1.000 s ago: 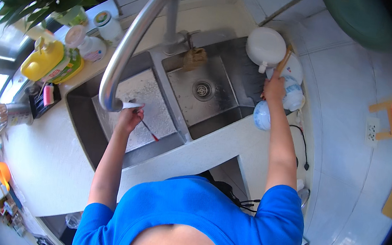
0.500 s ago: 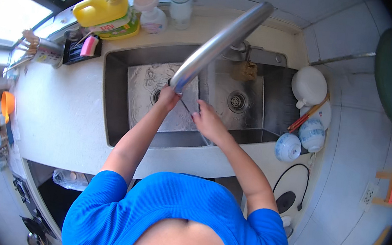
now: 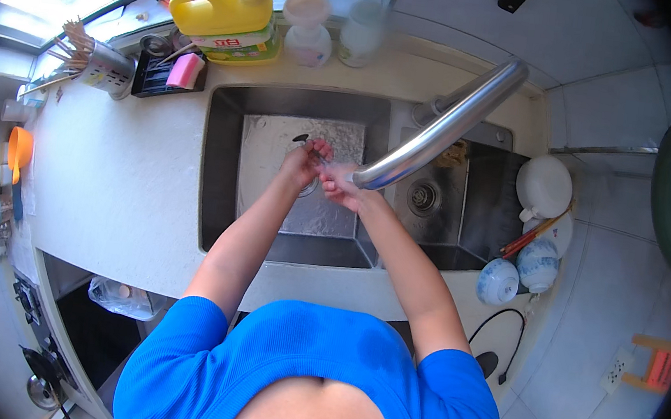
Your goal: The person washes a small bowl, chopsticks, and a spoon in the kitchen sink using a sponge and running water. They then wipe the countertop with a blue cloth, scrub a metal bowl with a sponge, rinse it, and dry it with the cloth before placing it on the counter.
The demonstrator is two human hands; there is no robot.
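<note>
Over the left basin of a steel sink (image 3: 225, 164), my left hand (image 3: 301, 164) is closed around a thin utensil with a dark end (image 3: 301, 138); its exact kind does not show. My right hand (image 3: 340, 187) sits just beside it, fingers curled inward towards the left hand. What lies inside those fingers is hidden. The metal faucet (image 3: 435, 134) slants across from the upper right, its mouth close above my right hand. Wet streaks and droplets cover the basin floor beneath both hands.
A yellow jug (image 3: 223, 15) and white pump bottle (image 3: 308, 41) stand behind the sink. To the left are a pink sponge (image 3: 186, 71) and a utensil holder (image 3: 109, 70). Blue-patterned bowls (image 3: 498, 282), a white cup (image 3: 543, 186) and chopsticks (image 3: 529, 236) lie at the right.
My hands have come closer together, the right one now under the faucet's mouth. The faucet appears farther right in view, and the whole scene has shifted somewhat right.
</note>
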